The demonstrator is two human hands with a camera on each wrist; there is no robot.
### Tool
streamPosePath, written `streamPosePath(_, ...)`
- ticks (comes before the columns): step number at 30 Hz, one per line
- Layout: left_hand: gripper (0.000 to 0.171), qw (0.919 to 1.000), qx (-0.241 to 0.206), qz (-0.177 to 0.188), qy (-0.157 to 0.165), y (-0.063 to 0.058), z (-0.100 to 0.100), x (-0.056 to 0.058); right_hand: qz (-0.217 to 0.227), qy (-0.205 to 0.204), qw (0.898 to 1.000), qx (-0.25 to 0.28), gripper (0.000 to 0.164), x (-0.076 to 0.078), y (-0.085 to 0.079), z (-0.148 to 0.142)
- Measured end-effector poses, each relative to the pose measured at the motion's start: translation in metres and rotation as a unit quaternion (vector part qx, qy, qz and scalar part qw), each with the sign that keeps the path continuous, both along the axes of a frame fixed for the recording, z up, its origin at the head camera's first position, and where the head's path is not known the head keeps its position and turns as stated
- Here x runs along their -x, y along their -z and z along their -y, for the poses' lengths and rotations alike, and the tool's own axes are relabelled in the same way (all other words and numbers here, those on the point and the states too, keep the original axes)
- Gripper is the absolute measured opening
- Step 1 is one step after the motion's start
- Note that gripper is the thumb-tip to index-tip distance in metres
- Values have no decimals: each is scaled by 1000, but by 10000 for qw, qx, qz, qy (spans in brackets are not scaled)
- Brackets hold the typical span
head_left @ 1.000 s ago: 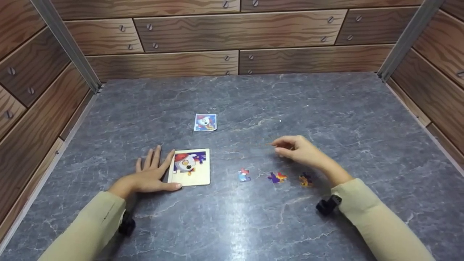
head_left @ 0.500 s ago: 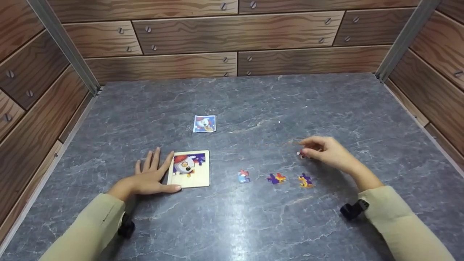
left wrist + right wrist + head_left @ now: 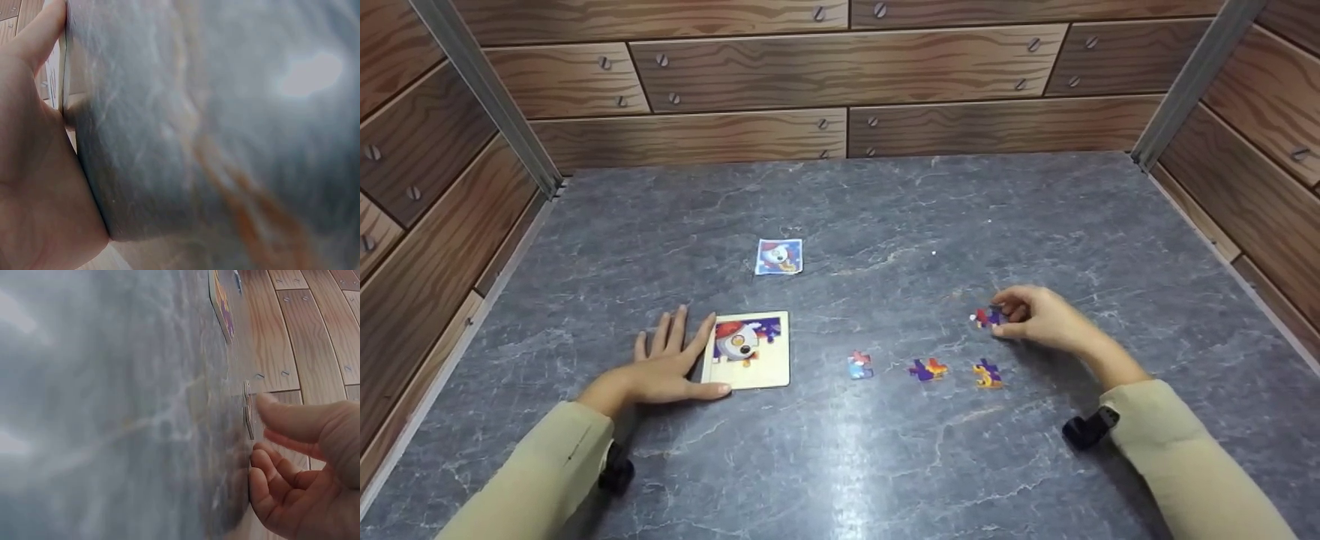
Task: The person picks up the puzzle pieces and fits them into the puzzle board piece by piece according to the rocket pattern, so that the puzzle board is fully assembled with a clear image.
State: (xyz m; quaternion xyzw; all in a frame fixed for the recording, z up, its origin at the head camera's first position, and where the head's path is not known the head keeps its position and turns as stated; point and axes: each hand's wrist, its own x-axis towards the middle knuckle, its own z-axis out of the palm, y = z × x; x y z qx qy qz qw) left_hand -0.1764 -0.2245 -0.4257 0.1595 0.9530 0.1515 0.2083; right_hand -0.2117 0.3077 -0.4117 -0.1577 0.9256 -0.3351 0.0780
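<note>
In the head view my left hand (image 3: 664, 373) lies flat with fingers spread at the left edge of a square puzzle board (image 3: 769, 371). Its thumb rests on the lower left corner of the frame. Part of a picture of a white dog-like character in a red hat fills the board's upper left; bare pale wood shows elsewhere. My right hand (image 3: 1044, 321) has thumb and forefinger at the right side of a red and purple puzzle piece (image 3: 984, 319), pinching its edges close over the table. The right wrist view shows this puzzle piece (image 3: 248, 410) edge-on beside the thumb.
Three loose puzzle pieces lie in a row: a blue and red piece (image 3: 860, 366), a purple and orange piece (image 3: 928, 369) and a yellow and purple piece (image 3: 988, 373). A small picture card (image 3: 779, 257) lies behind the board. Wood-patterned walls (image 3: 847, 67) enclose the grey table (image 3: 885, 202).
My right hand has moved to the right, and the red and purple piece has come into view at its fingertips. My left hand has stayed on the board.
</note>
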Motion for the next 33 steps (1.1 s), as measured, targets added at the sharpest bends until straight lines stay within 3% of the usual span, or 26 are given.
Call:
streamPosePath(8, 111, 9999, -33, 94, -30, 0, 2, -1, 317, 8, 9995, 3, 51, 9, 4, 0)
streamPosePath(25, 112, 10000, -48, -3, 9, 1, 1, 1, 280, -302, 9991, 44, 35, 11, 2, 1)
streamPosePath(33, 112, 10000, -8, 8, 19, 0, 1, 1, 156, -364, 9990, -219, 32, 12, 2, -2)
